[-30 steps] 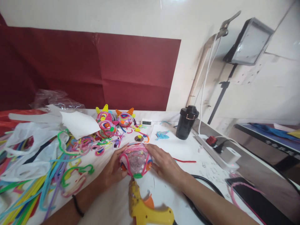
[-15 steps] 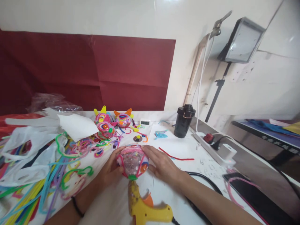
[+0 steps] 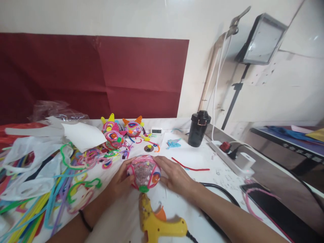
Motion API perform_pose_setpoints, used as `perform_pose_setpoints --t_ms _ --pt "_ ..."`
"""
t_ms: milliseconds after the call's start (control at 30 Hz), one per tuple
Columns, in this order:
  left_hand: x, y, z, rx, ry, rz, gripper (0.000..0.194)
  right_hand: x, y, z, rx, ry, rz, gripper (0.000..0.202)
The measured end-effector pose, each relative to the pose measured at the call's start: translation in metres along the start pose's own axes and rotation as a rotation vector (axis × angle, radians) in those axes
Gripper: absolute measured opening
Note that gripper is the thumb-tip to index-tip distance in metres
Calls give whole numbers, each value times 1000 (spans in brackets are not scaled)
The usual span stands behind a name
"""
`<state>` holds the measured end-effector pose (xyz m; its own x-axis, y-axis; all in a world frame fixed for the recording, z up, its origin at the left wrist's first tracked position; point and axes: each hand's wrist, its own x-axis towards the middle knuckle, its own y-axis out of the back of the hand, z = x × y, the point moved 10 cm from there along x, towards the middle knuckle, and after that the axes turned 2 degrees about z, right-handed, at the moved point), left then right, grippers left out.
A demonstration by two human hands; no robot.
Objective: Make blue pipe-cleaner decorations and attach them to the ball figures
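A round ball wrapped in pink, white and blue strands, with an orange eye shape and a green spot at its lower edge, sits between both hands. My left hand grips its left side, the thumb on the front. Along the right side, my right hand is pressed with its fingers over the top edge. Just below the ball lies a yellow glue gun with an orange trigger, its nozzle end close to the green spot. Whether the nozzle touches the ball, I cannot tell.
Colourful pipe cleaners and plastic bags lie at left. Decorated balls stand behind, near a small white clock. A black bottle, power strip, phone and red pipe cleaner are at right.
The ball has tilted slightly between the hands, so its grey, glittery patch faces more toward me. My left thumb sits a little higher on it. The view has shifted slightly.
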<state>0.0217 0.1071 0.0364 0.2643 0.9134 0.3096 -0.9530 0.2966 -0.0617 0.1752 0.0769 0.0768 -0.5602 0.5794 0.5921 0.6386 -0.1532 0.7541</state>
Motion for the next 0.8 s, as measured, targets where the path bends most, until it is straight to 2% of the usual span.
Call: perform_pose_setpoints --t_ms 200,333,667,800 --pt "-3 2 14 81 64 69 45 -1 1 2 45 -1 33 63" --pt "-3 6 19 119 72 119 48 -2 3 2 71 -3 74 59" --pt "-6 -1 8 -30 28 -55 63 2 11 -4 138 -34 91 53" --pt "-6 0 8 -34 49 -63 72 2 8 -3 157 -52 59 51"
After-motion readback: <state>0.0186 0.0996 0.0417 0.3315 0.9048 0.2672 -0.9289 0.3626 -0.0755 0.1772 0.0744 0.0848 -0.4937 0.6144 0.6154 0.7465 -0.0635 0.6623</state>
